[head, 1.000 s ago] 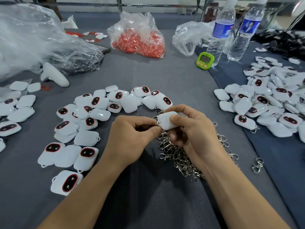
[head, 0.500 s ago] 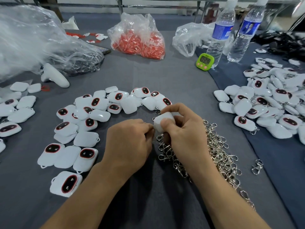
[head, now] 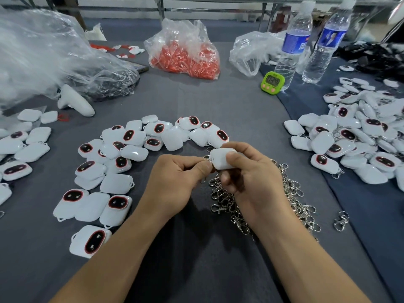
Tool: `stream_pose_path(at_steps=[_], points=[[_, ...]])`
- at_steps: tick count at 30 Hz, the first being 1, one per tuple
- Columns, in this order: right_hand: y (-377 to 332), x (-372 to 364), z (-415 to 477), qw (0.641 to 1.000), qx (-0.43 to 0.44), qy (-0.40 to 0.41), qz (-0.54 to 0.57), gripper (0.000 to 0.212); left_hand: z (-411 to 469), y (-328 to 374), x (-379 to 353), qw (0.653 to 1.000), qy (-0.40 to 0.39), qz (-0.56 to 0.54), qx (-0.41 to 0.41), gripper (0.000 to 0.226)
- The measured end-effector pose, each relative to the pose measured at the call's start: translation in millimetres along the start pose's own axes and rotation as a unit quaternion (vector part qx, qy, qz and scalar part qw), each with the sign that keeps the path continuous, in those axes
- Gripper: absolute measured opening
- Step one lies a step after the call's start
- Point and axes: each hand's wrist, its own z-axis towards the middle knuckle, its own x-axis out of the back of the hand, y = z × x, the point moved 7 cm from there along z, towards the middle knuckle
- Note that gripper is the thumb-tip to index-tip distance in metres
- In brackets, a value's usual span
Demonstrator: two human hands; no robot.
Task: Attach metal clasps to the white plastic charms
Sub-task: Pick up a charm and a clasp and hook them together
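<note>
My right hand (head: 251, 178) grips a white plastic charm (head: 219, 159) between thumb and fingers, just above a heap of metal clasps (head: 290, 193) on the grey cloth. My left hand (head: 175, 182) pinches a small metal clasp (head: 207, 159) at the charm's left corner, where its loop is. Most of that clasp is hidden by my fingertips. A spread of loose white charms (head: 122, 162), many with a dark oval face ringed in red, lies to the left of my hands.
A second pile of charms (head: 354, 138) lies on the right. At the back stand two water bottles (head: 293, 44), a green timer (head: 272, 82), a bag of red pieces (head: 185, 55) and big clear plastic bags (head: 43, 53). A single clasp (head: 341, 220) lies apart at right.
Both hands stayed together over the clasp heap, shifting slightly forward and back. The charm has turned a little in my right hand, while my left fingertips remain at its corner.
</note>
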Motion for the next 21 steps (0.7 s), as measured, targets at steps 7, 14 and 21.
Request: stream_pose_path(at_steps=[7,14,21], points=[[-15.2,-11.1,-13.0,0.874,0.245,0.024,-0.419,0.020,-13.2,24.0,-11.2,0.863,0.002,0.481,-0.155,0.032],[-9.3,1.8,-1.1,0.974,0.110,0.029,-0.197,0.029,-3.9,5.0,-2.6,0.982,0.014,0.185,-0.041,0.011],[2.2,0.6,0.6,1.000,-0.004,0.014,0.015,0.021,-0.6,-0.5,-8.5,0.999,-0.016,-0.047,0.021,0.022]])
